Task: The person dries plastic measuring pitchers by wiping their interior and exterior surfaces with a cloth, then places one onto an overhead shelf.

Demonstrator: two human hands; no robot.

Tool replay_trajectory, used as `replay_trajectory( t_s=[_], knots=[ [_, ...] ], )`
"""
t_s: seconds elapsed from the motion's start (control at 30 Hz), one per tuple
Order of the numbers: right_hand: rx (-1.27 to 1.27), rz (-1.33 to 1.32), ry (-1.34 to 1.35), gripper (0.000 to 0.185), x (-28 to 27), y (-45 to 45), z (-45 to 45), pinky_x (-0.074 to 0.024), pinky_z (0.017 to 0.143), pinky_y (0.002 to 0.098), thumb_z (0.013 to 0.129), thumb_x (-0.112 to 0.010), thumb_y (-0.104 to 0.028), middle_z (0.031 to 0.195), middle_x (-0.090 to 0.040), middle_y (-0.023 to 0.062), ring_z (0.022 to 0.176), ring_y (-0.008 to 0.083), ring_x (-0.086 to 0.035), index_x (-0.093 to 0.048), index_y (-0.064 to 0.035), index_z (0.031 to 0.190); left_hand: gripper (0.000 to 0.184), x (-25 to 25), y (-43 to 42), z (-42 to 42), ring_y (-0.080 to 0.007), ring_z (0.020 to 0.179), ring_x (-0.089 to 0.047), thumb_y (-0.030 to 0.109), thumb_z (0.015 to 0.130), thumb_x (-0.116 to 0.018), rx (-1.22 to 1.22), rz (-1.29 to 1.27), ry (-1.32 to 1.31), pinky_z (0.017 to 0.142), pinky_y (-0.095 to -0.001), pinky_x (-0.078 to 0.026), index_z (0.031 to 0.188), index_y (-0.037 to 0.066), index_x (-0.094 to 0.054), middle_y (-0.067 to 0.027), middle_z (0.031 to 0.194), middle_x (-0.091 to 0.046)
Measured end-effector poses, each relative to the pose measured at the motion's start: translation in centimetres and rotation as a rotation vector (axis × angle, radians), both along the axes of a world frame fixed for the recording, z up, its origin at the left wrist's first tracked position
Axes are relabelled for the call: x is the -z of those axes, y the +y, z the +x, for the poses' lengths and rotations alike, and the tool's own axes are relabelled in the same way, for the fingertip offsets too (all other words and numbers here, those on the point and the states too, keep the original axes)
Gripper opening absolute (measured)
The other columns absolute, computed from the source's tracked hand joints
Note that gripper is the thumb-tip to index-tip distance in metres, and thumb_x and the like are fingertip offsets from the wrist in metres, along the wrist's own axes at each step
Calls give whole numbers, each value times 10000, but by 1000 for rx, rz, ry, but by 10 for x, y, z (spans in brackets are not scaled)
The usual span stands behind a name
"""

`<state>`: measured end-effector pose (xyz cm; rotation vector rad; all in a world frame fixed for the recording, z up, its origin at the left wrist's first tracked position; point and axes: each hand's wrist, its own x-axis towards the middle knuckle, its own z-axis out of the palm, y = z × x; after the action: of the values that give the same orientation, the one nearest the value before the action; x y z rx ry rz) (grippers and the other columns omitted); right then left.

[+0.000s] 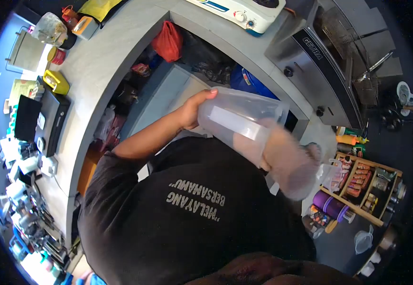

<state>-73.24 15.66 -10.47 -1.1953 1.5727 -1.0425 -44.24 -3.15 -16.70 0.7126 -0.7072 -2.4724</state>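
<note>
Steadying a clear container (250, 114), apparently the present step, the left hand (191, 112) clamps one end; the right hand (282, 148), fingers too blurred to tell, likely next needs firm support.

The shirt (187, 242) is black, with two lines of pale capitals (196, 199) reading "MELAYANG BERSAMAMU". Its left sleeve (114, 178) is short and plain.

A hand could slide along the left counter (103, 59)'s inner edge, past 1 black box (54, 121). The clear tub (237, 116) fills the middle. 1 stove (225, 9) blocks part of the far side, 1 steel machine (306, 69) the right.
</note>
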Motion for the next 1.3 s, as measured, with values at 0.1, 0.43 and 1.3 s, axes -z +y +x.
replay_trajectory(
  t_s=[0.1,0.43,1.3],
  knots=[
    [-17,-112,-107,471,-15,-19,-51,-476,1069,421,907,-685,-227,1355,-592,142,1249,268,-581,-573,-60,1334,736,-7,26,-19,-297,1204,-625,531,953,-552,-13,-81,57,1048,-423,-476,1447,-12,-504,-187,1341,-629],
    [-383,-391,119,459,-108,28,-130,-500,1044,395,963,-649,-176,1356,-615,121,1211,249,-614,-549,-49,1392,1021,-49,54,-124,-289,1253,-593,515,738,-755,-5,-512,112,1081,-404,-459,1534,-12,-393,-176,1403,-582],
    [188,-519,-559,891,-43,46,-79,-484,1095,445,753,-911,-146,1331,-594,115,1232,240,-593,-411,-19,1479,1173,-121,75,-168,-242,1336,-517,438,634,-946,409,-637,224,1122,-408,-409,1537,-3,-341,-125,1452,-529]
  ],
)
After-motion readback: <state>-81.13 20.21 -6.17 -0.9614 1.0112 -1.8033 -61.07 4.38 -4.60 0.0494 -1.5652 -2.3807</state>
